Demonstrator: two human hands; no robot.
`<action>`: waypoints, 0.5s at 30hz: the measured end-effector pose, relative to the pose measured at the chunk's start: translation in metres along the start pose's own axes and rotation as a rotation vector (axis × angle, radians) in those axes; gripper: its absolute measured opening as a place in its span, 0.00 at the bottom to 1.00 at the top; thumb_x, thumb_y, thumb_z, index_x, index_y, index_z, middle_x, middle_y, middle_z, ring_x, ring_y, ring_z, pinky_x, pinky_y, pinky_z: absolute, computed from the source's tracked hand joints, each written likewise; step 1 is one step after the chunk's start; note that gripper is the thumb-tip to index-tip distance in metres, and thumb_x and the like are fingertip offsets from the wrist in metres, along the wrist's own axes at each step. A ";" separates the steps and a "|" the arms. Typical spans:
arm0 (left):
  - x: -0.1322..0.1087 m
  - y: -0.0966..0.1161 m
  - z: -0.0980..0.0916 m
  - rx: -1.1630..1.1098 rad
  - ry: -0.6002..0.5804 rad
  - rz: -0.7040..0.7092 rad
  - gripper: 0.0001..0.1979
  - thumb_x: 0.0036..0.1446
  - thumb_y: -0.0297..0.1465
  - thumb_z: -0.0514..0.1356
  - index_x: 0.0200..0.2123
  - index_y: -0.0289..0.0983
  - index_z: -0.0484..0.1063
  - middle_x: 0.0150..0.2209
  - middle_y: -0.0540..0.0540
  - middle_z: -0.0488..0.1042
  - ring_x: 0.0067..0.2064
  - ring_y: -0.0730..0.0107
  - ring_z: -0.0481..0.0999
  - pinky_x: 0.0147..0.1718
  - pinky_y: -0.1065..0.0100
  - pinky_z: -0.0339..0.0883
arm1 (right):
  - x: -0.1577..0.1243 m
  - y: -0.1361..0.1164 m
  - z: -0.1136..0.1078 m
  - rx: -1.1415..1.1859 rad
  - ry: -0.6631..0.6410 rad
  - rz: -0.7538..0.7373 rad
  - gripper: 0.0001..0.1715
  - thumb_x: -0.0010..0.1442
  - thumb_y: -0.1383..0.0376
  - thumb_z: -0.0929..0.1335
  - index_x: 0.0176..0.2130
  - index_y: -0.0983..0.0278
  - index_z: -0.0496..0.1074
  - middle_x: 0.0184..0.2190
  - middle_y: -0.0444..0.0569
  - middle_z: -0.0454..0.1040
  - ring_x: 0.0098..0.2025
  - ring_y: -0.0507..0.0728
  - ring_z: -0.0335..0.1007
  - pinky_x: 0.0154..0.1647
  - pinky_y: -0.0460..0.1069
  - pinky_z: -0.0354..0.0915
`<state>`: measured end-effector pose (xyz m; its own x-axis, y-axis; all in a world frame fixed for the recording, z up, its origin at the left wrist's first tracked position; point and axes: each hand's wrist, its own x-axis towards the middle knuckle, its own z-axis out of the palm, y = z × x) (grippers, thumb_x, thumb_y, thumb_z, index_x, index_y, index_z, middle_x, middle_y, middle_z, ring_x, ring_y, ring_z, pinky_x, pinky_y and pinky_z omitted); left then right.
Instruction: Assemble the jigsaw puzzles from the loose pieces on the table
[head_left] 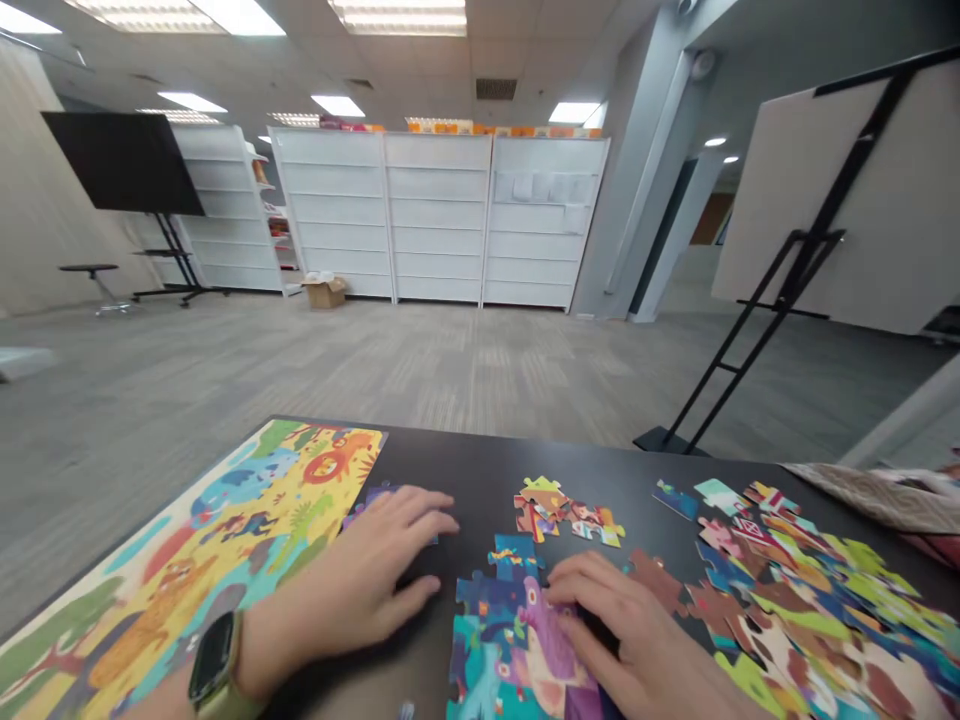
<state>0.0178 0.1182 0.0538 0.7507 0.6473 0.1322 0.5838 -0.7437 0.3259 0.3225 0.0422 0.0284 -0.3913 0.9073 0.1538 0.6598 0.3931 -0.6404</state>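
Note:
A partly joined jigsaw puzzle (487, 625) in blue and purple, with a purple animal on it, lies on the dark table in front of me. My right hand (630, 620) rests at its right side, fingers bent and apart, their tips touching the purple part. To the left, my left hand (379, 565) is stretched out flat with thumb and fingers apart. Dark purple puzzle pieces (375, 494) show partly from under it; the rest is hidden. Beyond my right hand are a few loose yellow and red pieces (541, 508).
A colourful animal picture sheet (315, 500) covers the table's left side. Many loose puzzle pieces (817, 590) are heaped at right, near a patterned cloth (885, 495). Past the table stand a black easel (780, 290), white shelves (435, 220) and a screen (124, 160).

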 end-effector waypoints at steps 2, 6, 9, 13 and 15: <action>0.001 -0.018 0.001 0.027 0.050 -0.073 0.27 0.62 0.31 0.61 0.63 0.44 0.63 0.65 0.41 0.65 0.66 0.49 0.63 0.65 0.46 0.58 | 0.001 -0.003 -0.001 0.007 -0.017 -0.016 0.11 0.70 0.64 0.64 0.45 0.57 0.76 0.47 0.51 0.78 0.50 0.59 0.74 0.51 0.52 0.71; 0.003 -0.037 0.009 -0.011 0.052 -0.131 0.26 0.65 0.33 0.59 0.65 0.43 0.62 0.61 0.41 0.70 0.62 0.51 0.68 0.62 0.49 0.63 | 0.003 -0.011 -0.002 -0.019 -0.050 -0.015 0.14 0.65 0.63 0.69 0.50 0.58 0.77 0.51 0.53 0.78 0.55 0.62 0.71 0.57 0.57 0.70; 0.005 -0.040 0.012 -0.046 0.049 -0.129 0.22 0.66 0.33 0.59 0.62 0.45 0.66 0.57 0.43 0.73 0.58 0.53 0.72 0.59 0.51 0.65 | 0.007 -0.018 0.001 -0.062 -0.076 0.009 0.19 0.62 0.60 0.72 0.52 0.60 0.78 0.56 0.55 0.77 0.60 0.65 0.68 0.62 0.61 0.66; 0.006 -0.046 0.008 -0.073 0.048 -0.081 0.16 0.65 0.31 0.59 0.56 0.45 0.71 0.52 0.45 0.76 0.54 0.56 0.73 0.56 0.56 0.66 | 0.013 -0.022 0.009 -0.078 -0.078 0.016 0.24 0.59 0.59 0.75 0.54 0.63 0.77 0.57 0.58 0.76 0.61 0.67 0.67 0.63 0.63 0.64; 0.005 -0.049 0.006 -0.074 0.053 -0.068 0.15 0.64 0.30 0.60 0.54 0.45 0.72 0.50 0.46 0.76 0.53 0.58 0.74 0.54 0.58 0.67 | 0.018 -0.023 0.013 -0.084 -0.071 -0.011 0.23 0.58 0.63 0.74 0.52 0.64 0.77 0.55 0.58 0.77 0.58 0.66 0.69 0.62 0.62 0.65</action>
<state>-0.0057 0.1571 0.0331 0.6920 0.7048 0.1560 0.6064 -0.6848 0.4040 0.2919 0.0471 0.0362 -0.4413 0.8913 0.1045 0.7057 0.4166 -0.5731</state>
